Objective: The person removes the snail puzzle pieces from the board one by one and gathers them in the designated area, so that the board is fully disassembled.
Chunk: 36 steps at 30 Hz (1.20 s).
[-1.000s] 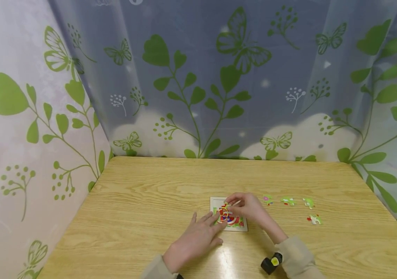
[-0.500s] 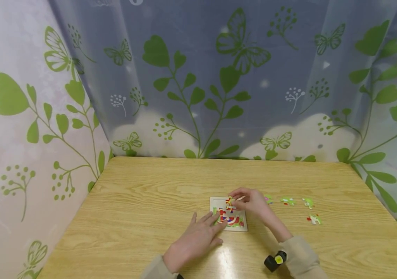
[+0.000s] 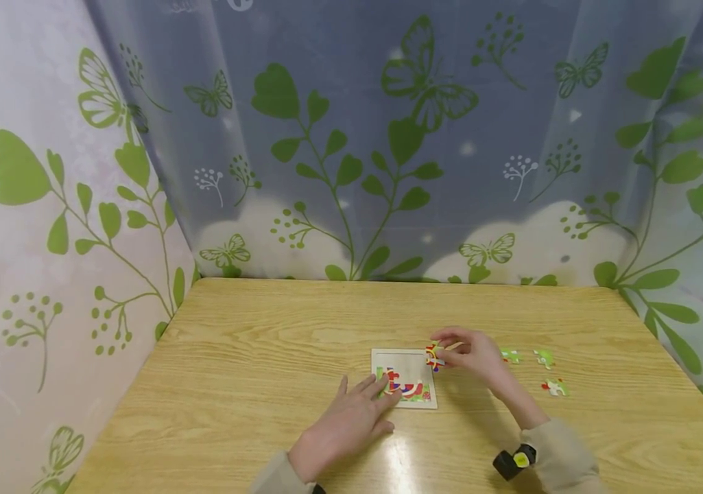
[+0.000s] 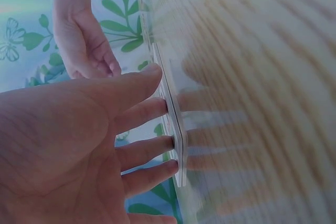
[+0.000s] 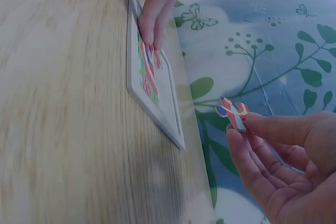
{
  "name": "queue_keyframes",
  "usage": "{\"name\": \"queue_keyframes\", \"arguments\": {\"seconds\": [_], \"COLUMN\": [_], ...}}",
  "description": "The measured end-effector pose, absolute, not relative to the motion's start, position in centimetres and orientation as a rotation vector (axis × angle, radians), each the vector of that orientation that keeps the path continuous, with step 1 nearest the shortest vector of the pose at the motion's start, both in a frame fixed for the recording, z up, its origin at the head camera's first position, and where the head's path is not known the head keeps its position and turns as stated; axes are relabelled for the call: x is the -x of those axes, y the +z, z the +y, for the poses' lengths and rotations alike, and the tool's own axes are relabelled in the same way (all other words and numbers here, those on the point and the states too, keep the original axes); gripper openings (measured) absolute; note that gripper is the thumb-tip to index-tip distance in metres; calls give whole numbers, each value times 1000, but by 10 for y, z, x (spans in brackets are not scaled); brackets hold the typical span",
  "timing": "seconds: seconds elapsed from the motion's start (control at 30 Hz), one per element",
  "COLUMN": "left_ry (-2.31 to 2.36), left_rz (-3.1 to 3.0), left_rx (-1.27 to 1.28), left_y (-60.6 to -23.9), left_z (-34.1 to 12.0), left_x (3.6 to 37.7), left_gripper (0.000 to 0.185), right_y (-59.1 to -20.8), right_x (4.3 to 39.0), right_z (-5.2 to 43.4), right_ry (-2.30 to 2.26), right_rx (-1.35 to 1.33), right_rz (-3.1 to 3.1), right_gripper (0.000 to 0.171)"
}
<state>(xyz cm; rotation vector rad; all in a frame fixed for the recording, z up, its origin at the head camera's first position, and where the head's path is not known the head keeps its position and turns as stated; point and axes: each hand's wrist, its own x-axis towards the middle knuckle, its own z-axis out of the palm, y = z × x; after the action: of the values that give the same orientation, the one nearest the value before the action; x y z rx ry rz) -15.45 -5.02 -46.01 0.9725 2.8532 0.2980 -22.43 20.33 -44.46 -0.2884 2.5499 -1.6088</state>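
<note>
Red, yellow and blue, a knobbed jigsaw piece [image 3: 433,355] is pinched by the fingers of your right hand [image 3: 474,355] near the far right corner of the off-white puzzle tray [image 3: 403,361], where your left hand [image 3: 354,415] rests spread fingers, apparently steadying it on the wood-grain worktop [image 3: 265,360].

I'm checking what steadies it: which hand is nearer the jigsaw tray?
Left. The left hand has fingers on the near left part of the jigsaw tray; the right hand is apart, by its far right corner, pinching a jigsaw piece.
</note>
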Motion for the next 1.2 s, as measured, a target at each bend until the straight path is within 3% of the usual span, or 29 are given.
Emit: {"name": "queue_keyframes", "arguments": {"seconds": [0.7,1.2], "left_ry": [297,285], "left_rz": [2862,2866], "left_rx": [-977,-977], "left_y": [-464,-463], "left_z": [-50,-48], "left_x": [156,155], "left_gripper": [53,53], "right_y": [-445,-458], "right_x": [202,201], "right_z": [310,329], "right_ry": [-1415,-1108], "right_rx": [241,199], "right_rz": [2784,2853], "right_gripper": [39,31]}}
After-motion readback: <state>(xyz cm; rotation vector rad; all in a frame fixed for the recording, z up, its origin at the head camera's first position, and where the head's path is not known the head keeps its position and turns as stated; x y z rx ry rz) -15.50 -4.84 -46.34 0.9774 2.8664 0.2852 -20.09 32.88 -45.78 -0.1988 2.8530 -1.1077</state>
